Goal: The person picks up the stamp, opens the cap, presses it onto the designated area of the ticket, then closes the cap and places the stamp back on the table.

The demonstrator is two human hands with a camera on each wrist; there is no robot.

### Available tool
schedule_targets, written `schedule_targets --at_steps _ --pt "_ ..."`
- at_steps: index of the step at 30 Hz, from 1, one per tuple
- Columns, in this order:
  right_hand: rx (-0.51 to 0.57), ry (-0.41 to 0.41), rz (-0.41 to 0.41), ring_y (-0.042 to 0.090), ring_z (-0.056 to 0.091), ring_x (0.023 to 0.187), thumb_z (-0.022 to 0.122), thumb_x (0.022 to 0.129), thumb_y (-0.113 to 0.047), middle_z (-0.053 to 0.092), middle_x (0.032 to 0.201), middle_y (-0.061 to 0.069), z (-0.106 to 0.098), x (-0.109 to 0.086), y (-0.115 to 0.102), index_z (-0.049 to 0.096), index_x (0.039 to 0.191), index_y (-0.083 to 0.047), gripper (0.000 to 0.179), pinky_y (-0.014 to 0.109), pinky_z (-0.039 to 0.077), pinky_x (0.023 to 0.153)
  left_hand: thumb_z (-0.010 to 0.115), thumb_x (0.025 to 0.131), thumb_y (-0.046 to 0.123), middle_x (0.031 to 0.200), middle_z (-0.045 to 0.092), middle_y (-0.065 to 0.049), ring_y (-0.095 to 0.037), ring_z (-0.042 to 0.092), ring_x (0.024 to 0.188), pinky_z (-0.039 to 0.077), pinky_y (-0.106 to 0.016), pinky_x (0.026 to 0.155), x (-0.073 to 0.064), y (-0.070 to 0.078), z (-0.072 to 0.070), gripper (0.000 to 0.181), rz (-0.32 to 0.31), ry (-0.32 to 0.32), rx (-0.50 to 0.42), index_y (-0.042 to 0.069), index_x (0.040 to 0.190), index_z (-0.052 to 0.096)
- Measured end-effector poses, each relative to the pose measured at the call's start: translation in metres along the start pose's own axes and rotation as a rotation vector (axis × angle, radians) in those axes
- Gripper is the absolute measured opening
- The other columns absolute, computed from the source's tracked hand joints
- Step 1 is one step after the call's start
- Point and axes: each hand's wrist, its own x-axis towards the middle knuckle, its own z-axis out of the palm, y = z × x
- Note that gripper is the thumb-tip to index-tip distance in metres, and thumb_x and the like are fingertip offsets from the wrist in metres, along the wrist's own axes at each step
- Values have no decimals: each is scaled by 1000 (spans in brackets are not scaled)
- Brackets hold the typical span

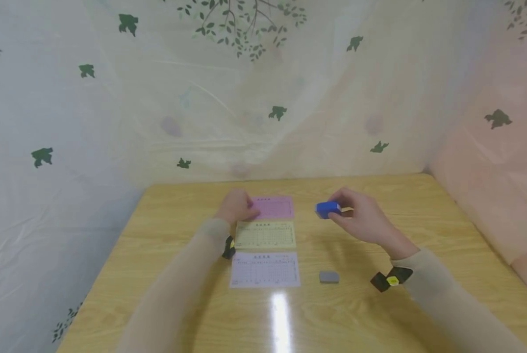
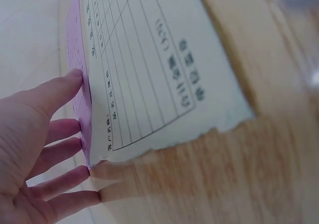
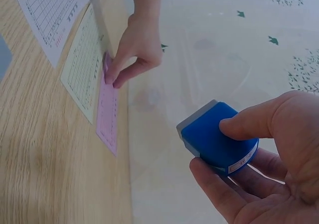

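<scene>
Gripping a blue stamp, right hand; head view alone shows left hand's relaxed fingers touching pink slip.

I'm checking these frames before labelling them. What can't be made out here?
- Print on the pink slip, yellow slip and white slip: too small in the head view, blurred and cut off in the left wrist view.
- Underside of the blue stamp: turned away; the right hand grips it.
- Small label on the stamp: unreadable, partly covered by fingers.
- Grey piece: too small to identify.

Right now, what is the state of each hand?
Left hand: open, fingers touching the pink form.
Right hand: gripping the blue stamp.
</scene>
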Motion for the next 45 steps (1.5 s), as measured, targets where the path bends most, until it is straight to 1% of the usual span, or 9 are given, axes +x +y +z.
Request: schedule_targets --at_steps 3,6,14,18,22,25,28,35,45 --pt "-10 -10 -5 32 73 108 74 98 -6 74 118 17 3 2 1 67 118 -3 21 41 67 90 83 92 37 58 62 4 -6 37 47 36 -19 44 -1 0 -1 36 -14 -9 9 9 70 72" --pt "-42 -12 -11 32 74 107 74 99 -7 75 117 15 6 11 5 67 119 -5 21 43 67 89 83 92 37 57 60 4 -7 39 48 37 -20 45 -2 1 -1 37 -18 -8 17 9 71 72" --pt "-114 -60 43 37 72 116 71 100 -14 75 123 18 24 63 15 68 122 -7 24 50 65 92 84 91 37 61 62 2 -8 40 49 37 -22 45 0 -1 0 34 5 1 26 8 76 74" --pt "-126 -103 40 37 72 114 71 99 -11 75 123 19 43 88 14 71 122 -4 25 49 65 94 87 87 37 67 68 -1 -10 47 53 43 -23 47 2 -3 1 33 20 8 -10 7 82 75" --pt "-161 -137 23 36 73 112 72 98 -10 76 119 18 61 105 11 73 119 -3 23 50 63 99 88 86 36 84 75 -7 -16 62 66 57 -27 61 2 -3 1 36 20 19 -27 3 97 77" --pt "-178 -149 26 35 72 111 73 97 -10 76 117 17 72 111 10 74 117 -4 21 51 61 102 88 87 35 101 77 -12 -21 68 82 63 -33 78 1 -1 1 44 7 22 -15 0 112 76" --pt "-167 -163 38 35 72 112 74 96 -10 76 117 16 80 112 9 74 115 -6 19 51 60 104 89 87 35 113 76 -15 -25 69 94 63 -39 92 1 0 1 51 -9 23 1 -1 120 74" --pt "-123 -197 94 32 70 113 71 97 -10 75 118 12 90 110 9 72 119 -9 22 50 59 104 87 88 34 115 73 -15 -27 68 100 62 -41 98 0 -1 1 51 6 32 30 -1 122 72" --pt "-175 -197 83 33 71 113 71 96 -8 75 121 16 104 109 10 71 123 -3 28 49 61 103 86 90 36 121 73 -16 -31 69 111 59 -43 106 -2 3 0 54 9 28 89 -1 125 70"
